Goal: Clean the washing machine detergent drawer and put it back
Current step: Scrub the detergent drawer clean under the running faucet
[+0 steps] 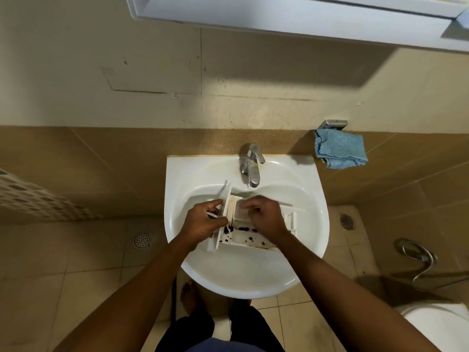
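Observation:
A white detergent drawer (243, 238) lies across the bowl of a white sink (314, 219), below the tap. Dark mould spots mark its near wall. My left hand (203, 221) grips the drawer's front panel at its left end, fingers curled round the edge. My right hand (264, 214) is over the drawer's compartments with curled fingers that seem to pinch a small pale part inside; what it holds is blurred.
A chrome tap (251, 166) stands at the back of the sink. A blue cloth (340, 148) hangs from a wall holder to the right. A toilet (441, 323) and a spray hose (418, 257) are at the lower right. Floor drains lie on both sides.

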Tool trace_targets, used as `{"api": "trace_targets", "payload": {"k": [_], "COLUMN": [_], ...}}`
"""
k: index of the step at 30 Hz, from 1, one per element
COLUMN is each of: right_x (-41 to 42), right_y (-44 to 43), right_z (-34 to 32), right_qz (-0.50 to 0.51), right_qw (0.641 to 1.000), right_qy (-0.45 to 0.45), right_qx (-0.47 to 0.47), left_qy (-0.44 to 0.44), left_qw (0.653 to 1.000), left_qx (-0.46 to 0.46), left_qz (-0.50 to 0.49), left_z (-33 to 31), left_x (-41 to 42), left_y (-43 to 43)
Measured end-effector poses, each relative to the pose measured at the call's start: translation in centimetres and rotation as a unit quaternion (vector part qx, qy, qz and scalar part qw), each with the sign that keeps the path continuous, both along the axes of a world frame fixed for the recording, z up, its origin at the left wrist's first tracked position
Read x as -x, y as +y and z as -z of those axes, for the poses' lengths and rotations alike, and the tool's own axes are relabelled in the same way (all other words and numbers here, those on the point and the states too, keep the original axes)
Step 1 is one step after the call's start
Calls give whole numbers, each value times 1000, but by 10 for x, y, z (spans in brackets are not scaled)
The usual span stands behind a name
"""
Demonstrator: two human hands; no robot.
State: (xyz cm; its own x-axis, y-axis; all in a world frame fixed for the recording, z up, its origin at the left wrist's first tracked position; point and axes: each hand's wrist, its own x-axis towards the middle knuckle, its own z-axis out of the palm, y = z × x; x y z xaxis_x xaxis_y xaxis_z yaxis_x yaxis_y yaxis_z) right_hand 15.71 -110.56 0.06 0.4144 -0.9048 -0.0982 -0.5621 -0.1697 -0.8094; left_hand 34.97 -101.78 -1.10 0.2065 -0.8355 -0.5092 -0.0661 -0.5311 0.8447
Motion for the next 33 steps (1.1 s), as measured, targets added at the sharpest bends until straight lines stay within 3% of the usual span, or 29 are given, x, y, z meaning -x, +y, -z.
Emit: {"api": "trace_targets", "payload": {"k": [1, 3, 5, 9, 15, 17, 20, 23, 26, 29, 31, 33], "right_x": [-6, -14, -19, -22, -14, -18, -11, 2, 18, 31, 29, 14], "right_y": [-12, -35, -51, -64, -40, -26, -7, -5, -17, -27, -29, -25], "right_z": [-2, -7, -18, -33, -21, -14, 1, 0, -6, -9, -8, -11], "right_qz": [106, 237, 252, 233, 211, 147, -43, -174, -274, -251, -214, -177], "right_qw": [988, 914, 863, 815, 896, 932, 989, 977, 930, 900, 922, 960], "right_qy": [-61, -179, -237, -303, -140, -97, 18, 104, 243, 351, 315, 214], "right_qx": [-90, -278, -369, -434, -363, -317, -138, -67, 21, 65, 64, 41], "left_qy": [1, 2, 0, 1, 2, 5, 14, 17, 22, 14, 4, -1], "left_qw": [1000, 1000, 1000, 1000, 1000, 1000, 1000, 1000, 999, 999, 1000, 999], "left_qx": [-1, -4, -3, 1, -2, -5, -6, -1, -2, 7, 10, 12], "left_qz": [0, -1, 1, -1, 1, -2, -23, -26, -24, -28, -28, -30], "left_z": [-1, -3, -2, 1, 2, 2, 1, 0, 0, 4, 3, 3], "left_x": [0, -1, -2, -2, 2, 1, 0, -2, -1, 0, -1, -2], "left_y": [-1, -2, -1, 1, 1, 3, 7, 9, 10, 11, 10, 9]}}
